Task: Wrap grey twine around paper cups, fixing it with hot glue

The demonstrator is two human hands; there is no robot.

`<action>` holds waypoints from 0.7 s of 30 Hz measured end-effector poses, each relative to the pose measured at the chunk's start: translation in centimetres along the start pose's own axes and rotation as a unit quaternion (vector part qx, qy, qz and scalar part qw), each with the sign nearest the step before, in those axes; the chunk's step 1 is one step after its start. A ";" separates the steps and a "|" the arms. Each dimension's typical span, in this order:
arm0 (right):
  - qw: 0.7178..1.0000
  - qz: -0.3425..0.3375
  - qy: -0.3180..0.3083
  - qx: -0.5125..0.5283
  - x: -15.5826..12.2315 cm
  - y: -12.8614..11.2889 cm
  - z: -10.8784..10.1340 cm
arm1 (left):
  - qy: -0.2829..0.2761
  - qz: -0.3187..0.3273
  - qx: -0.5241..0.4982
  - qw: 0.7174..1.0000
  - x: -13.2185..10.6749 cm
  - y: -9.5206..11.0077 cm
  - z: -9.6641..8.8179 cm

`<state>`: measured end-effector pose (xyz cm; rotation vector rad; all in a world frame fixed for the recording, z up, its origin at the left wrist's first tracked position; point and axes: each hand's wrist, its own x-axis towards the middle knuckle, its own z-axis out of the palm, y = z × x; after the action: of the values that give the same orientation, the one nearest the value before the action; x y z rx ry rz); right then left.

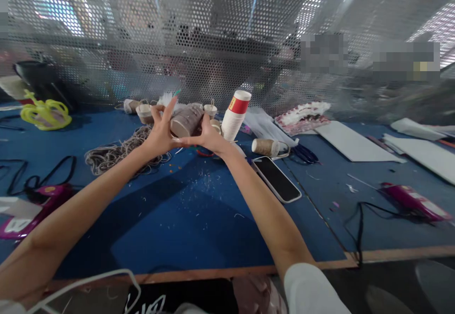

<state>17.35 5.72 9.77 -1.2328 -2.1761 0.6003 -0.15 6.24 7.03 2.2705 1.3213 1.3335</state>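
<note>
Between my two hands is a grey-brown cup (186,120), tilted on its side above the table, that looks wrapped in cord. My left hand (160,131) grips it from the left, with the index finger raised. From the right, my right hand (209,136) closes around it, and the two thumbs meet below. A heap of grey cord (115,155) lies left of my left hand. Just behind my right hand stands a leaning stack of white paper cups (232,125), the top one marked red. Further small cord-wrapped cups (144,113) sit behind the hands, partly hidden.
A phone (277,180) and a twine-wrapped cup (265,147) lie to the right. Purple glue guns (415,201) with black cables rest at both sides. A yellow crown-shaped piece (46,113) is far left. White boards (357,141) lie right. A perforated metal screen (220,34) closes the back.
</note>
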 end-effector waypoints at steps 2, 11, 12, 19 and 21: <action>1.000 0.011 0.006 0.009 -0.1 0.5 -0.7 | -0.051 0.007 -0.055 0.997 -0.1 -0.5 0.2; 0.997 -0.006 -0.067 -0.038 -1.6 2.2 -3.0 | -0.147 0.031 -0.239 0.960 -1.1 -1.4 1.6; 0.996 -0.007 -0.076 -0.047 -1.8 2.1 -2.9 | -0.162 0.023 -0.255 0.953 -1.2 -1.3 1.9; 0.989 0.061 -0.095 -0.095 -4.7 3.0 -4.3 | -0.091 -0.035 -0.246 0.964 -3.4 -2.7 4.5; 0.969 0.153 0.007 -0.196 -6.3 3.4 -4.7 | -0.040 -0.042 -0.243 0.968 -3.9 -3.9 5.5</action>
<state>25.20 2.36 9.58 -1.7964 -2.1728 0.2805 1.05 6.88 -0.61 1.8901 0.9239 1.3410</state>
